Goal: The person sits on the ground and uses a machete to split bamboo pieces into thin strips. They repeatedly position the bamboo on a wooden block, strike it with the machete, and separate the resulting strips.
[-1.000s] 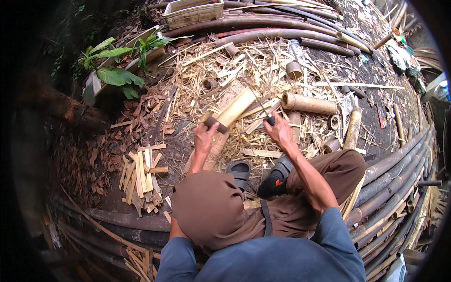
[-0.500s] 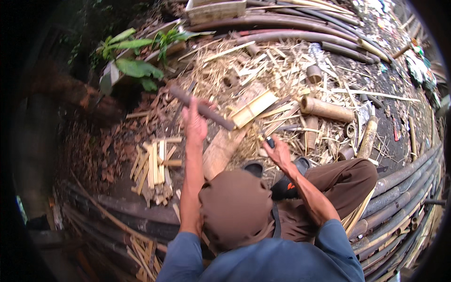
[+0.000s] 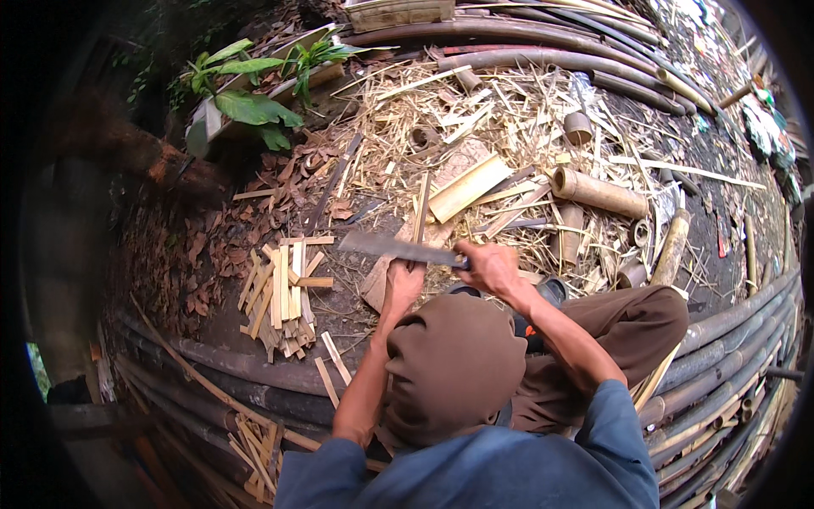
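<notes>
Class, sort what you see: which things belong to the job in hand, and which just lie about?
In the job:
long blade, in the right hand
bamboo piece, in the left hand
heaped strips, probably

Apparently just around:
pale crate
thick bamboo tube
leafy plant

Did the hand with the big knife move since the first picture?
Yes: the right hand moved left, farther from the fat bamboo tube.
</notes>
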Demonstrator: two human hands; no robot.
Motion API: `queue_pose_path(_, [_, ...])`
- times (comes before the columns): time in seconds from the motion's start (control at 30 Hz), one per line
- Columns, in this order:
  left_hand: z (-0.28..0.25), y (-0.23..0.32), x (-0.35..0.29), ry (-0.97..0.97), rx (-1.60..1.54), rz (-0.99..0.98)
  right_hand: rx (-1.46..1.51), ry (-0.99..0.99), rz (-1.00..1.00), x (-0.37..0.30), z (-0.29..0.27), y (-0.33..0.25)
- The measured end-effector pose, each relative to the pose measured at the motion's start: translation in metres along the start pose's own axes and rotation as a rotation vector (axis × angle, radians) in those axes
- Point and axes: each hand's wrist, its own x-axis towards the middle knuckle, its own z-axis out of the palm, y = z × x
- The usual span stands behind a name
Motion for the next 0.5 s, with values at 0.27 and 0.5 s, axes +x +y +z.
queue_pose_path(0.27, [-0.011, 0.02, -0.031, -0.193, 0.034, -0.254, -0.061, 0.08, -0.096, 0.01, 0.001, 0.03])
queue_pose_path(0.5, [-0.067, 0.06, -0.104, -0.216, -0.106, -0.301, 0.238, 0.405, 0.526, -0.006, -0.026, 0.182])
